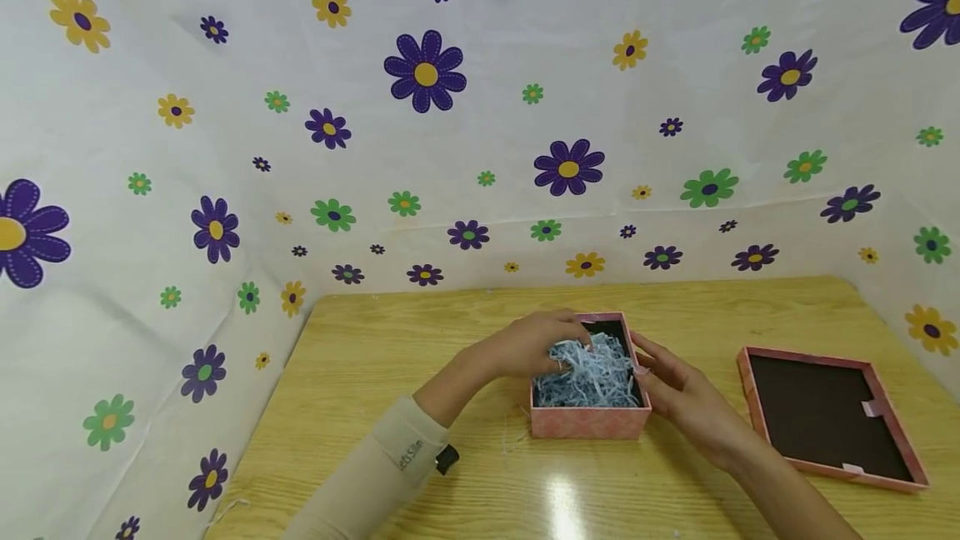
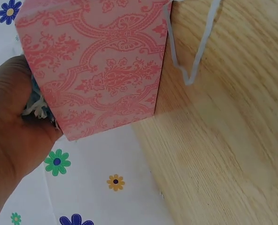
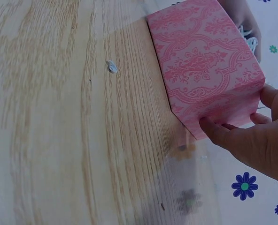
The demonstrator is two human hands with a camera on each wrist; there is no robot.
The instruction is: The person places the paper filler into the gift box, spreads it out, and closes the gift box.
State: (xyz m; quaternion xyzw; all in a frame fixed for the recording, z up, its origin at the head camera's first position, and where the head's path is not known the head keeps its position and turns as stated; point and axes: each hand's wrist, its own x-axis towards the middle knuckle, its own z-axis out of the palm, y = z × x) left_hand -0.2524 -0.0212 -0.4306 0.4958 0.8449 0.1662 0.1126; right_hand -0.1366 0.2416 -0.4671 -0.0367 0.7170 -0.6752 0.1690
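A pink patterned box stands on the table, filled with pale blue shredded paper. My left hand reaches over the box's left wall, its fingers curled into the paper. In the left wrist view a tuft of the paper shows between thumb and fingers; the fingertips are hidden behind the box wall. Against the outside of the right wall lies my right hand. Its extended fingers touch that wall, with another digit up at the rim corner in the right wrist view.
To the right lies a pink lid, its dark inside facing up. Thin paper strands lie left of the box, and a small pale scrap is on the wooden table. A flower-printed sheet hangs behind and along the sides.
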